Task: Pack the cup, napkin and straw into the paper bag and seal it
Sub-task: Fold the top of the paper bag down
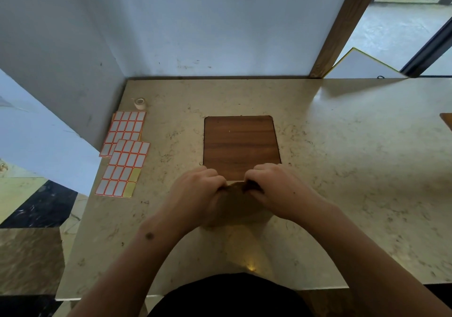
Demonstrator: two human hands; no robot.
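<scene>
A brown paper bag (236, 204) stands on the marble table (342, 170) just in front of me, seen from above. My left hand (195, 189) grips the bag's top edge on the left, and my right hand (274, 187) grips it on the right, fingers curled over the folded rim. The bag's mouth is pinched together between the two hands. The cup, napkin and straw do not show; the hands and the bag hide whatever is inside.
A dark wooden square inlay (241, 145) lies in the table just beyond the bag. Sheets of orange-bordered label stickers (124, 155) lie at the left, with a small roll of tape (140, 103) behind them. White walls close the back and left.
</scene>
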